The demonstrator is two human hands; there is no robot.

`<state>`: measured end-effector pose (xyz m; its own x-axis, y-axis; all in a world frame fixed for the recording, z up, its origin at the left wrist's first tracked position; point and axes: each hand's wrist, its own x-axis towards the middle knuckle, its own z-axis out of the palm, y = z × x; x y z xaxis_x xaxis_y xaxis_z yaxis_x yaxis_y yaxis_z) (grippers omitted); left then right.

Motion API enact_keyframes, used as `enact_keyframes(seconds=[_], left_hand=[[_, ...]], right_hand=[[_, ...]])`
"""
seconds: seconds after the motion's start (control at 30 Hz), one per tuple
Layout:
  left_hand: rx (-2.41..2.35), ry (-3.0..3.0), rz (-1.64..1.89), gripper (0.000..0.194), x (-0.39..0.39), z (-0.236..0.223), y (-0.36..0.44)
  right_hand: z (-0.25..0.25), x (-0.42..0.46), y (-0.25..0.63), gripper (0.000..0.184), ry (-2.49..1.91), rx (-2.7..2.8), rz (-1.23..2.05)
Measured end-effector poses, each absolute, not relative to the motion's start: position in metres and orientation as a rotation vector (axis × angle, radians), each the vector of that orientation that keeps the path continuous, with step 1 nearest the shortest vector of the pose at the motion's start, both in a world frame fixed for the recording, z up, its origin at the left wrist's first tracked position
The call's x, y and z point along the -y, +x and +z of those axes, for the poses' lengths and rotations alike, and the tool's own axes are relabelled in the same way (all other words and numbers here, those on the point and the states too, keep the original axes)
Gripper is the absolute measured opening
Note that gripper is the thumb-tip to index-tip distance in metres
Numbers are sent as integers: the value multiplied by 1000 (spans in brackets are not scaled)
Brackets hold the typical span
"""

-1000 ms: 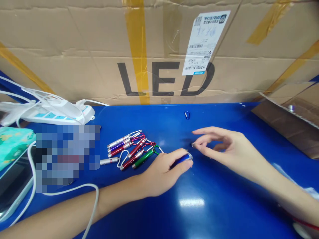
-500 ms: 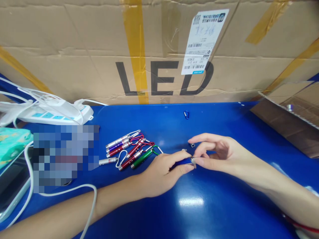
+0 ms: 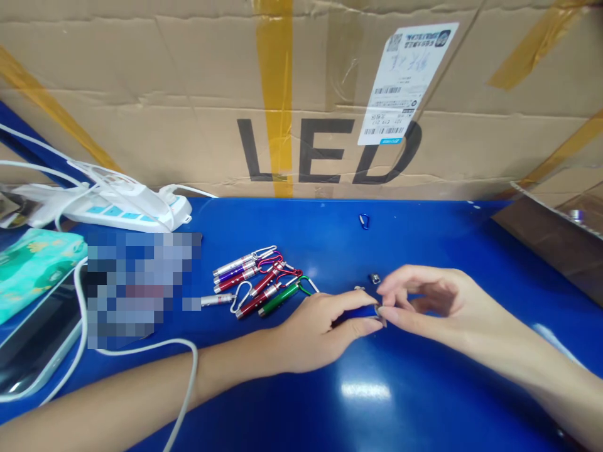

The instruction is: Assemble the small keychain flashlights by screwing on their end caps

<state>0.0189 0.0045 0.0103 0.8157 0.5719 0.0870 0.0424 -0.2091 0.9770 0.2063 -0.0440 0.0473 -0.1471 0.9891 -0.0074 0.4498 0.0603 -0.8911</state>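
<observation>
Here, the left hand (image 3: pixel 315 333) grips the blue tube (image 3: pixel 360 313) above the table (image 3: pixel 367 420), the right hand (image 3: pixel 436 301) pinches its end; probably light, stiff, slippery metal, best held around the middle

From my feed this looks like a small workshop or packing bench, though I can't tell which. I see a glossy blue table (image 3: pixel 301 402) with a cluster of small metal torches (image 3: pixel 249 274) on clips, a loose clip (image 3: pixel 363 221) and a tiny metal part (image 3: pixel 374 278) lying apart. A big taped carton (image 3: pixel 198 81) printed "LED" stands upright along the far edge, a shipping label (image 3: pixel 407 85) on its face, and an open box (image 3: pixel 556 220) sits at the right. A white power strip (image 3: pixel 127 210) trailing cables sits at the left, near a green pack (image 3: pixel 38 267).
</observation>
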Motion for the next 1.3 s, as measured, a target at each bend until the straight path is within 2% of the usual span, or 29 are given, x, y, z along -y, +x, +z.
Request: enact_keyframes(seconds=[0.13, 0.37, 0.57, 0.83, 1.0, 1.17, 1.3], left_hand=[[-471, 1722, 534, 16, -5, 8, 17], [-416, 1610, 552, 19, -5, 3, 15], [-404, 1529, 531, 22, -4, 0, 15], [-422, 1578, 548, 28, -6, 1, 15], [-509, 1508, 770, 30, -2, 2, 15], [-584, 1521, 858, 27, 1, 6, 14], [-607, 1573, 833, 23, 1, 9, 15]], right_hand=[[46, 48, 204, 3, -1369, 1865, 639], [41, 51, 204, 16, -1271, 1957, 366], [40, 50, 205, 18, -1229, 2002, 308], [44, 46, 204, 3, -1277, 1989, 355], [47, 39, 215, 10, -1544, 1780, 11], [37, 34, 219, 22, -1603, 2051, 19], [29, 34, 220, 24, -1757, 2072, -91]])
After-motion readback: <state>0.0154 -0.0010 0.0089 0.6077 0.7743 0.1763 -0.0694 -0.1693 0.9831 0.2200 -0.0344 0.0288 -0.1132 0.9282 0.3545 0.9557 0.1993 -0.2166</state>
